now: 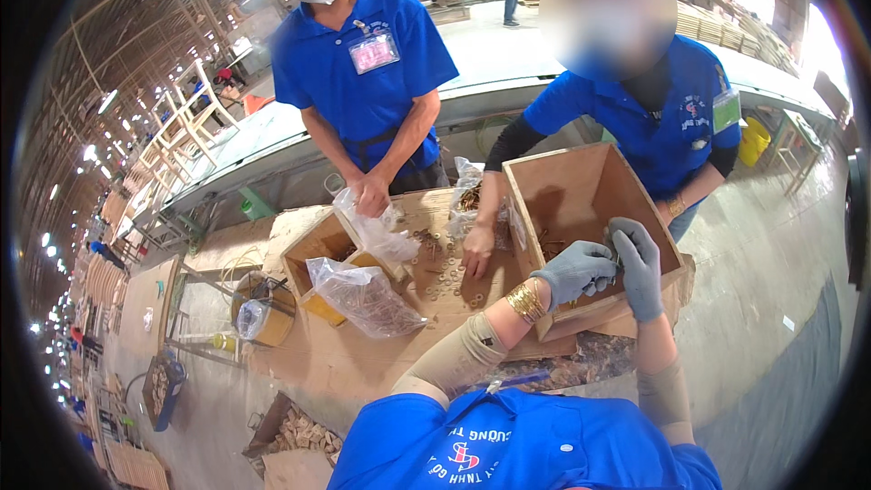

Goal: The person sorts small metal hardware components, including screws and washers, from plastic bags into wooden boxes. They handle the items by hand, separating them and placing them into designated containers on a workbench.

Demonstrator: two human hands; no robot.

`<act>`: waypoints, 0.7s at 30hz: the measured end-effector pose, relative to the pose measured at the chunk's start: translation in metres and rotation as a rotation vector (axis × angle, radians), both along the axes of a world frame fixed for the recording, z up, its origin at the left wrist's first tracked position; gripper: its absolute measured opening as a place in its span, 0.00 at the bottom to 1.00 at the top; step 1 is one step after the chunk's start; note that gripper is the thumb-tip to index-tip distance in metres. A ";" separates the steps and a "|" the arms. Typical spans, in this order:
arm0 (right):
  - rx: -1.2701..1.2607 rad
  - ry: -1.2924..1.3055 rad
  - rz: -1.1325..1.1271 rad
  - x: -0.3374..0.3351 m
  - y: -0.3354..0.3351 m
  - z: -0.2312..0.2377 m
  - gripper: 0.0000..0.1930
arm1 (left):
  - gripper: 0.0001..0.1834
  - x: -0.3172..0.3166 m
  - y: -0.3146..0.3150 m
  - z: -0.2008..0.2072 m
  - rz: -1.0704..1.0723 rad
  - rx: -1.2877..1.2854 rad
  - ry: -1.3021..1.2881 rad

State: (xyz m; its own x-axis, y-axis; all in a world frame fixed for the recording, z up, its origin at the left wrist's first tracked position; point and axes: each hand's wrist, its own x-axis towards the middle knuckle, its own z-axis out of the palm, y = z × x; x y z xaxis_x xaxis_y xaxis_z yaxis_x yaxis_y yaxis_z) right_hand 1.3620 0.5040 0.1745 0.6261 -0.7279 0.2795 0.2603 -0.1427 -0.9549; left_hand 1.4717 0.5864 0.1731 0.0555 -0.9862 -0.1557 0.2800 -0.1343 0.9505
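Note:
My left hand [579,270], in a grey glove, is closed, its fingertips together over the near right part of a large wooden box [555,183]. Beside it my right hand [638,268], gloved the same way, is raised with its fingers bent inward. The two hands meet at a small, thin item that I cannot make out. Inside the box lie some small brownish metal pieces [550,247], partly hidden by my left hand. Flat ring washers [445,279] are scattered on the worktable [308,358] left of the box.
Across the table, one co-worker's hands [372,192] hold a clear plastic bag [381,234]; another's hand [478,249] touches the washers. A full plastic bag [363,298] leans by a smaller wooden box [308,245]. A crate of wood scraps [304,426] stands below left.

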 end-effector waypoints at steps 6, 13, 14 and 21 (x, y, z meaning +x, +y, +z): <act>-0.330 0.280 0.084 -0.024 -0.008 0.012 0.05 | 0.08 0.009 0.008 0.004 -0.061 -0.061 -0.101; -0.061 0.003 -0.175 -0.027 -0.008 0.019 0.05 | 0.17 0.025 0.008 0.011 0.057 0.032 0.085; -0.082 -0.005 -0.193 -0.028 -0.008 0.015 0.05 | 0.16 0.023 0.005 0.010 0.069 0.050 0.071; -0.455 0.111 -0.257 -0.035 -0.012 -0.002 0.06 | 0.13 0.007 -0.011 0.007 0.073 0.004 0.107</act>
